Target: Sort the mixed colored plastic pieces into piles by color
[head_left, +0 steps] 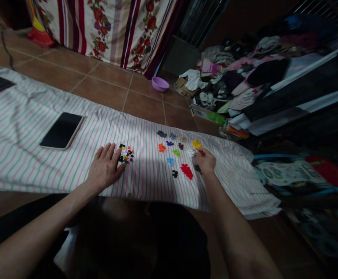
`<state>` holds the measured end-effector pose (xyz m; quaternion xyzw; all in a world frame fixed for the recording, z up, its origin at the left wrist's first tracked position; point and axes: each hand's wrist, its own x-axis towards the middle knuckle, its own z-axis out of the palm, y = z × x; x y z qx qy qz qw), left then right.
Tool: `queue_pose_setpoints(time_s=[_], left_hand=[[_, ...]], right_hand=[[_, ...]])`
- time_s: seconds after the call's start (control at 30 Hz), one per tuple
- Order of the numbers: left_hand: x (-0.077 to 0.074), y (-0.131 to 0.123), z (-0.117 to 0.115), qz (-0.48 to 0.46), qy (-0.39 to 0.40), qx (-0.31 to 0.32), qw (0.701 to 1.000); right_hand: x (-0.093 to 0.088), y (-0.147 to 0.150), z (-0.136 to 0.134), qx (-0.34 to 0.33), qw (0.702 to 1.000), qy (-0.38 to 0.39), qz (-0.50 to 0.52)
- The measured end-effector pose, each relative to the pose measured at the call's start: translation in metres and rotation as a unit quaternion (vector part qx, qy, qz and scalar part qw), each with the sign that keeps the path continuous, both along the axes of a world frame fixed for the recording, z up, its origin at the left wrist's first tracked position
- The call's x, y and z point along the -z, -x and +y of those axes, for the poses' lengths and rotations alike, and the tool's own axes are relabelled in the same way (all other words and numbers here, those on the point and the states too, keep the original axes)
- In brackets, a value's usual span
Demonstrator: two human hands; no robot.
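Many blocky bits (pixel 127 154) are lying on wrinkled cloth (pixel 145 174), two o'clock from our flat, ungripping left hand (pixel 104 166); our right hand (pixel 207 161) is pinching, contents unclear, by white pieces (pixel 191 153) at its ten o'clock.

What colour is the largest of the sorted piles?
The largest pile is red, seen best in the head view.

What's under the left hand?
Striped cloth shows around the left hand, and little colourful bits lie beside its thumb side. Anything directly beneath the hand is covered, so I can't tell.
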<state>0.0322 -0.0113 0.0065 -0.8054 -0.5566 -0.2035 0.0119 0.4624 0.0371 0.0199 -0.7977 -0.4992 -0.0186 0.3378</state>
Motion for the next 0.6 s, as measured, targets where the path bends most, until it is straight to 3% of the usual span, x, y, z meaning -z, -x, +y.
queue_pose_setpoints(time_s=[0.27,0.6], left_hand=[[-0.0007,-0.0001,0.0001,0.002,-0.006,0.002,1.000],[-0.0019,-0.0001,0.0001,0.003,-0.011,0.004,1.000]], right_hand=[[-0.0041,0.0030,0.0073,0.000,0.992,0.090,-0.092],[-0.0008,0.0012,0.0094,-0.023,0.986,0.135,-0.095]])
